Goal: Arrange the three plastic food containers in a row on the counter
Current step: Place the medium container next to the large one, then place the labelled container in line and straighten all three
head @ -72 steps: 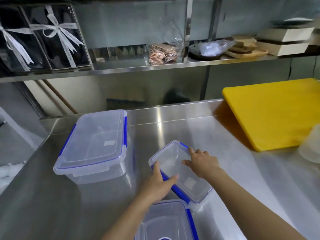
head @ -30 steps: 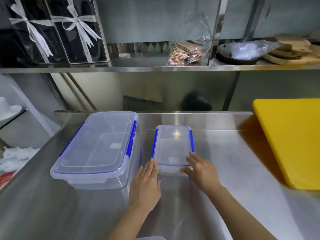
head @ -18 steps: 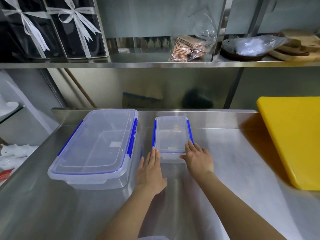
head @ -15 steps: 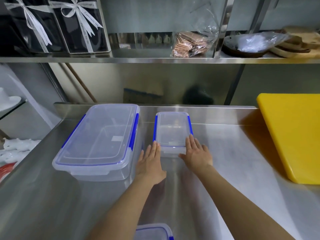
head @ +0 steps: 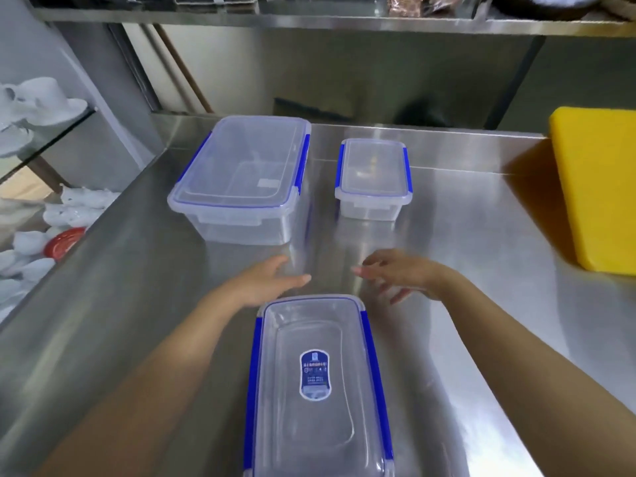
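Now, near box: lies near the person, its long way running near to far.
Hands: left hand and right hand hover just past its far end, both spread wide, holding nothing.
Nearer hand: left, a little.
Row: big box far left, small box beside it.
Free spot: counter right of the small box.
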Demonstrator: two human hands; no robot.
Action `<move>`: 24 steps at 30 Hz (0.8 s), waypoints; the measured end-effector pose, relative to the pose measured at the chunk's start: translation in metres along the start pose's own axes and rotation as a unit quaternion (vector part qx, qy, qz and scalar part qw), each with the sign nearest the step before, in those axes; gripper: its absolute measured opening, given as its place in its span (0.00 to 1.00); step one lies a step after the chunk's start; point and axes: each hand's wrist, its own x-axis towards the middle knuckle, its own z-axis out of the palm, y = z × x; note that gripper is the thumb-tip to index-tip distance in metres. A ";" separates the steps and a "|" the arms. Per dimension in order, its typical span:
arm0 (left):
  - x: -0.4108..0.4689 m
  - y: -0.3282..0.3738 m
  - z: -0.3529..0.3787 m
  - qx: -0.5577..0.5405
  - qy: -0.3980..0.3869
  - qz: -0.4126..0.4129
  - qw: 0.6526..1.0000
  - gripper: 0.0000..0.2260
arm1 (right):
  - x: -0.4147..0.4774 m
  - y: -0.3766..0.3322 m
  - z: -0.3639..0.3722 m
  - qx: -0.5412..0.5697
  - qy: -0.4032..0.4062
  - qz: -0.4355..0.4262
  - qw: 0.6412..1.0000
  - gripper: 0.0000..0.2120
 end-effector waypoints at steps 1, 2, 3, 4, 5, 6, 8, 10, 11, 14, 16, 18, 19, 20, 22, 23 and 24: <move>-0.011 -0.007 -0.004 0.010 -0.042 -0.033 0.999 0.40 | -0.008 0.001 0.006 -0.003 -0.076 0.015 0.997 0.26; -0.021 -0.013 -0.007 0.018 -0.085 -0.070 0.994 0.43 | -0.014 0.003 0.012 -0.014 -0.145 0.028 0.989 0.26; -0.030 -0.019 -0.009 0.026 -0.122 -0.104 0.987 0.45 | -0.019 0.005 0.018 -0.021 -0.198 0.036 0.979 0.28; -0.039 -0.024 -0.010 0.028 -0.153 -0.129 0.980 0.44 | -0.023 0.006 0.023 -0.022 -0.232 0.039 0.972 0.29; -0.046 -0.028 -0.010 0.019 -0.180 -0.139 0.974 0.42 | -0.026 0.007 0.029 -0.018 -0.248 0.038 0.968 0.30; -0.052 -0.029 -0.008 -0.005 -0.201 -0.139 0.970 0.39 | -0.027 0.008 0.033 -0.007 -0.253 0.032 0.967 0.29; -0.058 -0.031 -0.004 -0.077 -0.231 -0.112 0.963 0.31 | -0.030 0.009 0.038 0.025 -0.241 0.012 0.970 0.25; -0.060 -0.031 0.000 -0.129 -0.234 -0.074 0.961 0.21 | -0.032 0.011 0.040 0.057 -0.206 -0.010 0.977 0.20; -0.060 -0.030 0.003 -0.149 -0.219 -0.064 0.962 0.16 | -0.033 0.013 0.041 0.074 -0.171 -0.016 0.982 0.18; -0.056 -0.021 0.013 -0.215 -0.139 -0.068 0.964 0.16 | -0.034 0.019 0.042 0.127 -0.015 -0.006 0.992 0.15; -0.049 -0.008 0.024 -0.269 -0.058 -0.073 0.959 0.24 | -0.033 0.024 0.042 0.174 0.084 0.009 0.981 0.19; -0.044 0.007 0.039 -0.305 0.032 -0.060 0.950 0.28 | -0.032 0.030 0.040 0.208 0.175 0.015 0.962 0.21; -0.043 0.014 0.045 -0.310 0.053 -0.047 0.948 0.28 | -0.031 0.034 0.037 0.223 0.215 0.017 0.951 0.21; -0.043 0.021 0.050 -0.314 0.050 -0.024 0.948 0.27 | -0.030 0.038 0.034 0.239 0.254 0.019 0.937 0.20; -0.044 0.029 0.059 -0.311 -0.023 0.039 0.949 0.35 | -0.030 0.049 0.025 0.274 0.323 0.020 0.906 0.18; -0.044 0.032 0.064 -0.280 -0.084 0.068 0.954 0.46 | -0.031 0.053 0.020 0.296 0.340 0.016 0.893 0.19; -0.045 0.033 0.069 -0.217 -0.141 0.089 0.962 0.57 | -0.034 0.056 0.014 0.319 0.335 0.004 0.886 0.23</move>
